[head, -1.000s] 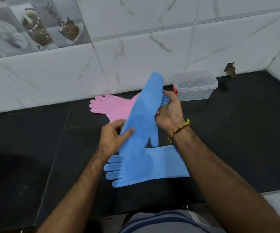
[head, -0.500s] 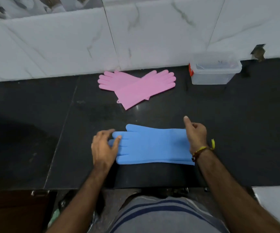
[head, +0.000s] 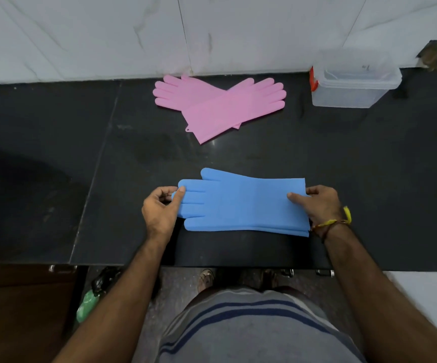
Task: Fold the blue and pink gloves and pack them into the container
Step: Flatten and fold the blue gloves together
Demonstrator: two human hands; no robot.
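The stacked blue gloves (head: 243, 203) lie flat on the tabletop (head: 369, 166). Left hand (head: 159, 208) pinches the fingertips; right hand (head: 319, 203) pinches the cuffs. Material appears soft, limp, slightly grippy: fold between both grips.

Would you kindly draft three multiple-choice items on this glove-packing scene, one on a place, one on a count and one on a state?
1. Where is the clear container?
A. Far right, by the wall
B. Beside the left hand
C. On the floor

2. How many pink gloves lie on the black counter?
A. One
B. Two
C. Four

3. How do the blue gloves lie?
A. Rolled up
B. Inside the container
C. Stacked flat, unfolded

Key: 1 A, it stands against the tiled wall; 2 B, two cross each other; 3 C, the left hand and right hand hold the ends flat.
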